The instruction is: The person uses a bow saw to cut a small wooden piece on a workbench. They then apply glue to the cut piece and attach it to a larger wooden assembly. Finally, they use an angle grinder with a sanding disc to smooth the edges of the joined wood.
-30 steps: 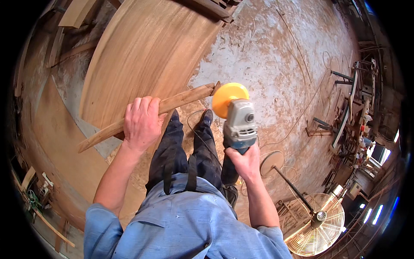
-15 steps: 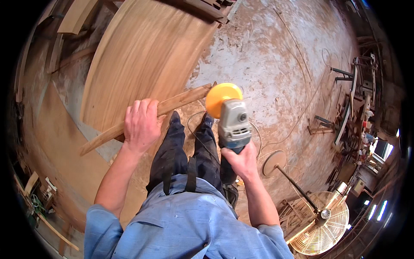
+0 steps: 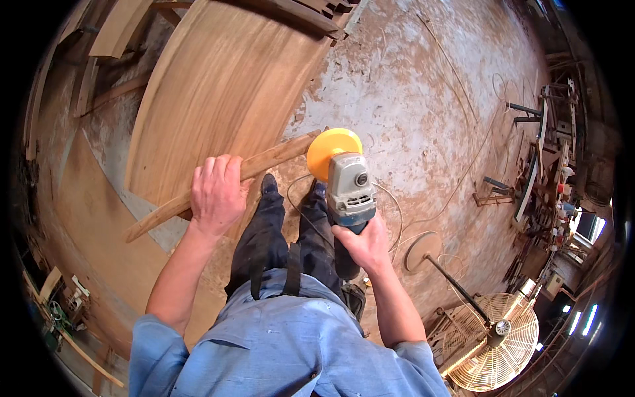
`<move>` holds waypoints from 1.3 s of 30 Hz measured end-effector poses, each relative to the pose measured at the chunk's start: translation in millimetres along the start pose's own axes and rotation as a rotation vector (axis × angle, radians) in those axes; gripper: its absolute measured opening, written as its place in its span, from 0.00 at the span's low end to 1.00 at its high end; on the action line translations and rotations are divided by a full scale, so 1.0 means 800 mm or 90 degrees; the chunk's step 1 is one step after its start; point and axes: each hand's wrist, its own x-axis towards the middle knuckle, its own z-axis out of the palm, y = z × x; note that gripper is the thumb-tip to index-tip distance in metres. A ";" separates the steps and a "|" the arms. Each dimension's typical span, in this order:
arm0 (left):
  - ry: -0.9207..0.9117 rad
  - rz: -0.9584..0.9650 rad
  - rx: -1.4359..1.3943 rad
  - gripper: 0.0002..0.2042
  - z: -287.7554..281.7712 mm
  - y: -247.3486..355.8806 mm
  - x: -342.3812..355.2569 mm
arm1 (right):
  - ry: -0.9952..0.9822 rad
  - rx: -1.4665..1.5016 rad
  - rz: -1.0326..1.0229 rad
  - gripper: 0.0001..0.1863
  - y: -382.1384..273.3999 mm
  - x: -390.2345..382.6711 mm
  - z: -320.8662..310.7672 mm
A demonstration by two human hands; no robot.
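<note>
My left hand is wrapped over a long, narrow wooden strip, which slants from lower left to upper right. Closed round the body of an angle grinder is my right hand. The grinder has a grey head, a blue body and a yellow disc. That disc overlaps the strip's far right end; whether it touches the wood is hard to tell. My thumb side shows on the grinder, while the other fingers are mostly hidden beneath it.
A wide curved wooden panel lies beyond the strip at left. Cables run across the stained floor. To the lower right stands a large caged fan with a round base. Tools and clutter line the right side.
My right hand has moved the grinder slightly left, so the disc covers more of the strip's end. My left hand keeps its grip on the strip, nearly in place.
</note>
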 end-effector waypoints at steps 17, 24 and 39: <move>-0.014 -0.014 -0.005 0.22 0.002 -0.001 -0.003 | 0.043 0.021 0.048 0.27 -0.016 0.002 -0.006; 0.004 -0.009 0.000 0.21 0.004 -0.002 -0.002 | 0.005 0.036 0.060 0.29 -0.031 -0.005 -0.010; 0.000 -0.014 -0.010 0.23 0.003 -0.003 -0.004 | -0.010 -0.006 0.058 0.30 -0.058 -0.007 -0.012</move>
